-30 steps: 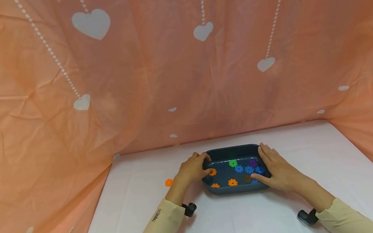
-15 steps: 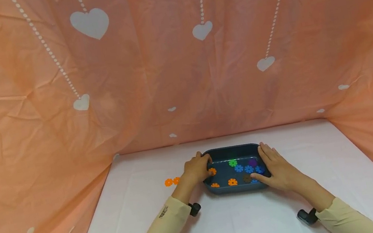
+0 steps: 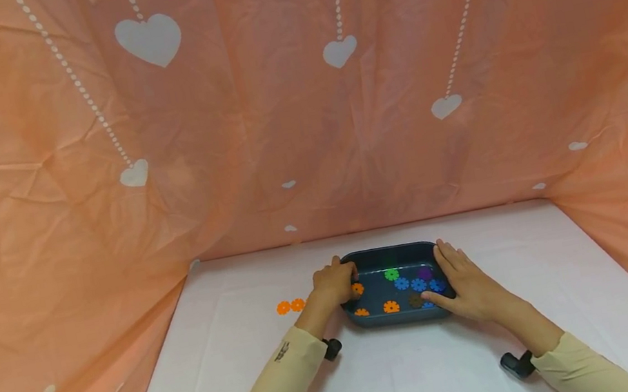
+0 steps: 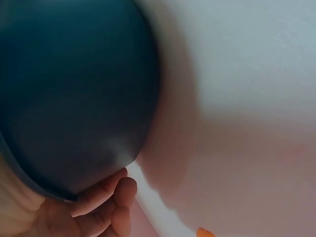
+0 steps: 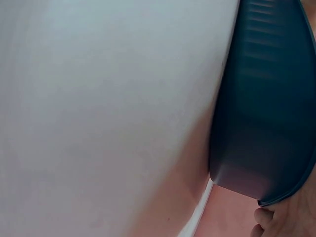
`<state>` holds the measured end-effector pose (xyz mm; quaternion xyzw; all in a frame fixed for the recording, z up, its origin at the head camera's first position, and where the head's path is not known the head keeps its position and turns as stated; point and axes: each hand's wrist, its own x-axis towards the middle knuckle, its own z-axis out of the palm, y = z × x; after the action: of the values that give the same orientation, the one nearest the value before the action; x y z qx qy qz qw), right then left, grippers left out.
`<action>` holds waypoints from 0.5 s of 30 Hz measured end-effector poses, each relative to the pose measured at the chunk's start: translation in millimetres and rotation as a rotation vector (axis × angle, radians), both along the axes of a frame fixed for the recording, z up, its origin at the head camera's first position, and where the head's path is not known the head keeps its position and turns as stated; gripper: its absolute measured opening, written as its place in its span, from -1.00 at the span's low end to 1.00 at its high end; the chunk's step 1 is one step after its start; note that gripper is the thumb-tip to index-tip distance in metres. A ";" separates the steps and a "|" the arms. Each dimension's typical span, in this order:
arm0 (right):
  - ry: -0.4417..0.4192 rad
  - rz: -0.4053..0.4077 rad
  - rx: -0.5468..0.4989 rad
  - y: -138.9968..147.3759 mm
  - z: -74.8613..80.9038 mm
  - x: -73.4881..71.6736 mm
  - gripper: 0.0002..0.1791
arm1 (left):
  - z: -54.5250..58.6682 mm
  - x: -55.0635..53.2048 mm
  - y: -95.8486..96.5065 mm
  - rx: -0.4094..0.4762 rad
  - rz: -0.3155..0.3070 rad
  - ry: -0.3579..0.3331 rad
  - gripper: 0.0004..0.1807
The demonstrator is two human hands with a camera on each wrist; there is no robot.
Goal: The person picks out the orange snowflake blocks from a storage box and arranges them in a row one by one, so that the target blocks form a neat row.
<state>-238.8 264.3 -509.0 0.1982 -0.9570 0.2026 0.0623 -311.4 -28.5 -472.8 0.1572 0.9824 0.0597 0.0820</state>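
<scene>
A dark blue rectangular tray (image 3: 400,316) stands on the white table, holding several small notched plastic discs. Inside are orange discs (image 3: 391,307), blue discs (image 3: 418,285), one green disc (image 3: 392,275), one purple disc (image 3: 425,273) and a brown disc (image 3: 415,301). My left hand (image 3: 332,285) grips the tray's left end, its thumb inside near an orange disc. In the left wrist view, curled fingers (image 4: 106,197) show by the tray's outer wall. My right hand (image 3: 472,291) rests along the right end, fingers straight and thumb reaching over the rim.
Two orange discs (image 3: 291,306) lie on the white table (image 3: 396,377), left of the tray and close to my left wrist. A pink curtain (image 3: 301,121) with white hearts hangs behind the table and down both sides.
My left hand has shifted slightly right against the tray's end, uncovering a second orange disc on the table. The tray and my right hand stay in place.
</scene>
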 end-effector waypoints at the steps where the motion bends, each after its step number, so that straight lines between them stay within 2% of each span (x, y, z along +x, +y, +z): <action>1: 0.002 0.001 0.000 0.0 0.5 0.3 0.19 | 0.7 0.1 0.7 -0.003 0.004 -0.003 -0.65; 7: 0.026 0.011 -0.013 -1.6 3.2 2.5 0.17 | 2.7 0.8 3.0 -0.031 0.016 -0.013 -0.69; 15: 0.001 0.009 -0.018 -0.5 2.8 3.3 0.18 | 2.8 3.4 4.3 -0.055 0.015 -0.016 -0.68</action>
<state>-235.5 263.8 -506.3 0.2021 -0.9542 0.2113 0.0635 -307.9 -24.2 -470.0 0.1468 0.9841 0.0347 0.0935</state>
